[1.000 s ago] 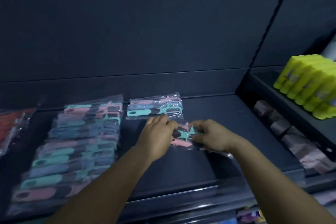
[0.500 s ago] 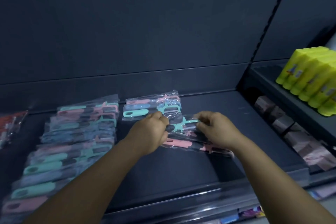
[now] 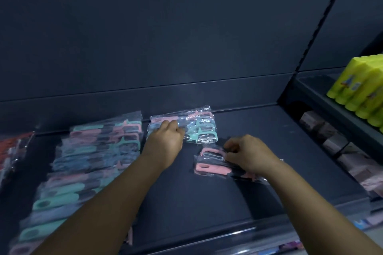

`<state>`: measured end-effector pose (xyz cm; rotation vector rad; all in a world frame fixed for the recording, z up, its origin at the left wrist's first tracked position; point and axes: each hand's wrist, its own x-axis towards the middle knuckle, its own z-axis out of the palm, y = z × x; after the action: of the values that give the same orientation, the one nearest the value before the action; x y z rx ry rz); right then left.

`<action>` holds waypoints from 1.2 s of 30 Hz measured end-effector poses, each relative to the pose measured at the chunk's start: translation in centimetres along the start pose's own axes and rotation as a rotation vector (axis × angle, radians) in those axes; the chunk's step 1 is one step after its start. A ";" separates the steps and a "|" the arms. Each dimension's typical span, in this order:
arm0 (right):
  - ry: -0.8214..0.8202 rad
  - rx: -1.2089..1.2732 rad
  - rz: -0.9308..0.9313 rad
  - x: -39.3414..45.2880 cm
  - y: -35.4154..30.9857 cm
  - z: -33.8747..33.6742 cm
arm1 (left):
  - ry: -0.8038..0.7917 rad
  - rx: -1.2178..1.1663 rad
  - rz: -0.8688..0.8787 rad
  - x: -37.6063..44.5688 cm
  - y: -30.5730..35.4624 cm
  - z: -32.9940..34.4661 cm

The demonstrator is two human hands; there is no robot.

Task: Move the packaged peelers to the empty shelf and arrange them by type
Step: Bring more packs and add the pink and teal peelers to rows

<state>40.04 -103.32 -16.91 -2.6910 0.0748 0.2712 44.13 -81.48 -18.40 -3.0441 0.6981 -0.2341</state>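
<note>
I see left hand (image 3: pixel 165 141) pinching the back peeler pack (image 3: pixel 199 128), right hand (image 3: pixel 246 154) gripping the pink packs (image 3: pixel 211 163); light, slippery film, so I'd grab by the stiff handles

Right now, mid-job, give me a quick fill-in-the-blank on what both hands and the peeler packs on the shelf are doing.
1. The left hand rests on the small stack of packs at the ____ of the shelf.
2. The right hand pinches packs whose topmost peeler is ____.
3. The yellow bottles stand on the shelf to the ____.

Missing words: back; pink; right
</note>
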 end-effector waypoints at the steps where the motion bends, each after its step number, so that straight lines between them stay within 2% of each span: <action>1: -0.008 -0.012 -0.004 -0.1 0.0 -0.1 | 0.019 0.011 -0.014 0.2 -0.1 0.5; 9: -0.067 -0.051 -0.035 0.0 -0.6 -0.2 | -0.069 -0.016 -0.024 0.8 0.2 0.5; 14: -0.054 -0.066 -0.031 0.3 -0.4 -0.6 | -0.017 -0.221 -0.067 0.3 1.0 -0.3; 18: 0.010 0.003 -0.045 1.1 -0.5 -1.2 | 0.004 -0.335 -0.005 0.1 2.8 -1.8; 21: 0.002 0.002 -0.083 1.1 -0.8 -1.5 | 0.002 -0.406 -0.025 -0.4 4.6 -2.8; 24: 0.001 -0.026 -0.062 0.9 -0.2 -1.8 | -0.069 -0.392 0.009 -1.3 6.0 -2.8; 29: -0.006 -0.049 -0.015 0.3 1.4 -1.6 | -0.262 -0.322 0.180 -1.7 7.9 -1.8; 36: 0.137 0.054 0.023 -0.3 2.3 -1.5 | -0.210 -0.328 0.134 -2.0 7.8 -1.5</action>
<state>39.79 -106.03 -16.49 -2.6533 0.1524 0.0899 38.77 -87.57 -17.57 -3.2328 1.0066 0.2219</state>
